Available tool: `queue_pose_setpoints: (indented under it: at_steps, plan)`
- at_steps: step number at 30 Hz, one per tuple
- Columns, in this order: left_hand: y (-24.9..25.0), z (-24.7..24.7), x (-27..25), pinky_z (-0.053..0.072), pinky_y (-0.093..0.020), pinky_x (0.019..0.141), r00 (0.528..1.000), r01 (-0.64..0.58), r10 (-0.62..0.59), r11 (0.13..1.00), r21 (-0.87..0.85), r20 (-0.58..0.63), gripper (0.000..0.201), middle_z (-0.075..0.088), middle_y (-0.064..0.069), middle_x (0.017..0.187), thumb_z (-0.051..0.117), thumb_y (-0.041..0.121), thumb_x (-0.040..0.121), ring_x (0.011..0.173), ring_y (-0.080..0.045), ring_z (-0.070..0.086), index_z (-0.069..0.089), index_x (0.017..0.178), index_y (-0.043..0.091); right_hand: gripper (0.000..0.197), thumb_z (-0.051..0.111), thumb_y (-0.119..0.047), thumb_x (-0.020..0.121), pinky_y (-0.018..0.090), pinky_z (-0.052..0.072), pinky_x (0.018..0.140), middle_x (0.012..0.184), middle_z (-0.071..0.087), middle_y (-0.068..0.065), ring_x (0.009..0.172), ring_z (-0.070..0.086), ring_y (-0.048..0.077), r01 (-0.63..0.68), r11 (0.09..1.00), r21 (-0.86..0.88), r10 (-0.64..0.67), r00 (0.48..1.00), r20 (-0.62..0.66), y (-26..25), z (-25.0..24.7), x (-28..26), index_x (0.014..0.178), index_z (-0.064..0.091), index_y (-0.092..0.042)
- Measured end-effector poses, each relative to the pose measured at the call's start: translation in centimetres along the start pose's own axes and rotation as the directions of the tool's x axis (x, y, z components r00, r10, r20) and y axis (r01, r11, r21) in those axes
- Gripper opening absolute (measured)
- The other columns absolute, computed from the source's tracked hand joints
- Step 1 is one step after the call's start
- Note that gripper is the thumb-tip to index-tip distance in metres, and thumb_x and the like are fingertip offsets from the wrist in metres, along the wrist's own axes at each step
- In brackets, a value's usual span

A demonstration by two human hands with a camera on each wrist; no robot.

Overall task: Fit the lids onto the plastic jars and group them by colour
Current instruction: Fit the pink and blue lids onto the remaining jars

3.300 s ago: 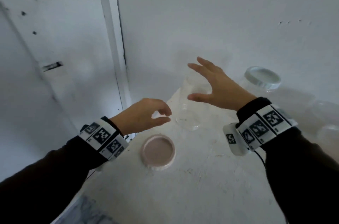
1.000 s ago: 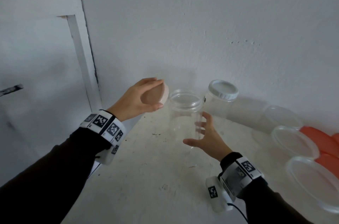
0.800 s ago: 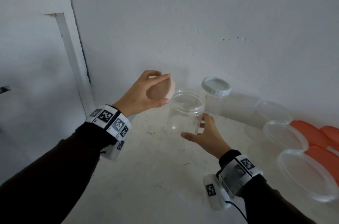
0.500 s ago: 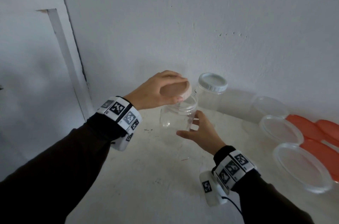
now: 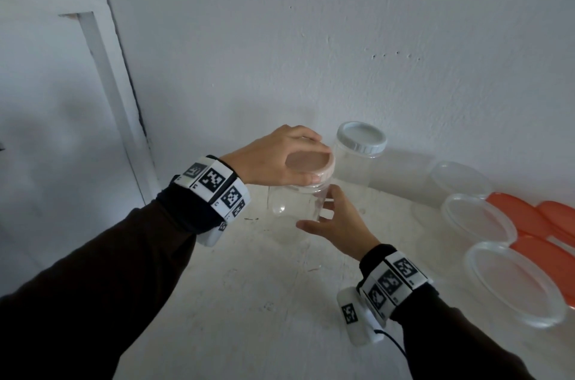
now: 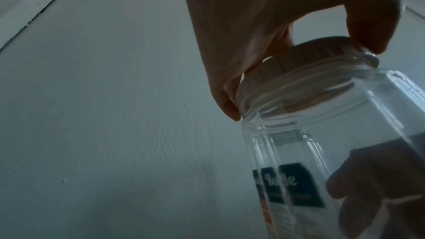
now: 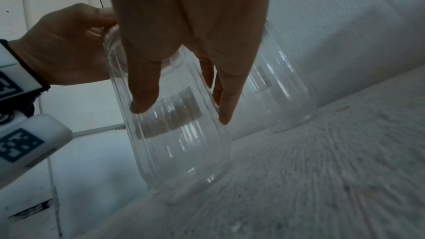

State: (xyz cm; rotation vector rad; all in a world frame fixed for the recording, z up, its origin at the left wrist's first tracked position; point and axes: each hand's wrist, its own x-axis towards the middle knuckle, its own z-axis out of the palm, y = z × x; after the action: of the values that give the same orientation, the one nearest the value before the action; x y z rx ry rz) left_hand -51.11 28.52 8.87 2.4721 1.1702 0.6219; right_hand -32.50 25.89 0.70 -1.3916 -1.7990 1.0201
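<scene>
So my right hand (image 5: 337, 224) is nearest to me, thumb and fingers wrapped around the side of the clear jar (image 5: 294, 208), which stands on the white table (image 5: 264, 301) close to its left edge. My left hand (image 5: 273, 158) is on top, fingers curled round the rim of the pink lid (image 5: 308, 164), which sits on the jar's mouth, looks a bit tilted from the wrist view. Off to the right are clear shallow tubs (image 5: 513, 283) with orange lids (image 5: 525, 217) next to them. Just behind, against the wall (image 5: 342, 37), there's a second jar (image 5: 351, 171) with its white lid (image 5: 362, 136) already on.
</scene>
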Motion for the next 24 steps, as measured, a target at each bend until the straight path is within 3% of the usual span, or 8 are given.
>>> queue_pose_setpoints:
  at_steps: [4,6,8,11,13,16,20,24]
  plan:
    - [-0.1,0.0,-0.1,0.025,-0.036,0.111,1.000,0.019,-0.019,1.000,-0.011,0.017,0.069,0.031,0.012,0.144,0.059,0.059,0.071,0.133,-0.008,0.025,0.042,0.135,0.038,0.083,0.081,-0.033,0.066,0.027,0.044,0.096,0.133,0.042,-0.002,0.120,0.045,0.013,-0.010,0.997,-0.079,0.017,0.996,0.088,-0.4,-0.9,0.1,0.132,0.035,-0.016]
    - [-0.6,0.3,-0.8,0.021,-0.033,0.111,1.000,0.029,-0.029,0.997,-0.065,-0.010,0.085,0.021,0.010,0.150,0.067,0.059,0.067,0.137,-0.009,0.019,0.031,0.141,0.037,0.096,0.081,-0.041,0.061,0.034,0.040,0.102,0.139,0.037,-0.002,0.124,0.041,0.013,0.004,0.992,-0.126,0.013,0.991,0.135,-1.4,-2.3,0.0,0.138,0.028,-0.016]
    - [-1.2,0.8,-1.9,0.020,-0.029,0.110,0.995,0.072,-0.084,0.978,-0.194,-0.058,0.106,0.016,0.008,0.151,0.075,0.060,0.061,0.137,-0.007,0.018,0.017,0.145,0.031,0.101,0.076,-0.047,0.056,0.031,0.039,0.101,0.141,0.034,-0.003,0.122,0.040,0.010,0.050,0.992,-0.115,-0.039,0.994,0.098,-3.2,-4.2,-0.1,0.140,0.027,-0.017]
    - [-1.6,2.1,-3.4,0.023,-0.026,0.108,0.967,0.168,-0.228,0.904,-0.392,-0.111,0.118,0.013,0.007,0.150,0.076,0.049,0.055,0.135,-0.005,0.021,0.006,0.147,0.027,0.084,0.070,-0.049,0.058,0.027,0.043,0.096,0.135,0.042,-0.006,0.117,0.046,0.007,0.163,0.979,-0.125,-0.159,0.986,0.043,-6.8,-6.7,-0.1,0.131,0.039,-0.023]
    - [-1.8,3.4,-3.7,0.026,-0.027,0.107,0.941,0.205,-0.311,0.836,-0.509,-0.132,0.119,0.014,0.008,0.152,0.079,0.040,0.054,0.135,-0.005,0.023,0.005,0.147,0.028,0.070,0.071,-0.047,0.062,0.029,0.046,0.096,0.128,0.048,-0.010,0.113,0.050,0.005,0.224,0.953,-0.205,-0.205,0.973,0.110,-9.2,-7.6,0.3,0.124,0.045,-0.027]
    - [-1.7,5.0,-3.6,0.031,-0.024,0.102,0.920,0.201,-0.363,0.759,-0.619,-0.146,0.114,0.027,0.008,0.146,0.085,0.029,0.060,0.131,-0.006,0.031,0.010,0.146,0.029,0.067,0.073,-0.040,0.072,0.022,0.039,0.093,0.134,0.043,-0.009,0.115,0.045,0.005,0.325,0.826,-0.461,-0.214,0.936,0.278,-11.9,-7.3,1.3,0.131,0.043,-0.028]
    - [-1.2,6.1,-3.1,0.038,-0.005,0.088,0.913,0.143,-0.349,0.759,-0.636,-0.211,0.083,0.041,0.022,0.122,0.081,0.014,0.066,0.114,0.004,0.043,0.028,0.127,0.035,0.082,0.071,-0.050,0.074,0.023,0.031,0.094,0.140,0.040,-0.005,0.124,0.041,0.013,0.416,0.599,-0.684,-0.137,0.895,0.424,-13.3,-5.3,2.9,0.141,0.030,-0.027]
    - [-1.7,6.5,-3.1,0.042,-0.021,0.092,0.885,0.184,-0.415,0.729,-0.660,-0.212,0.087,0.051,0.013,0.123,0.085,0.028,0.061,0.116,-0.007,0.048,0.035,0.132,0.027,0.082,0.074,-0.041,0.073,0.029,0.035,0.094,0.133,0.043,-0.001,0.120,0.044,0.019,0.425,0.505,-0.751,-0.035,0.880,0.475,-14.0,-4.4,3.7,0.141,0.028,-0.032]
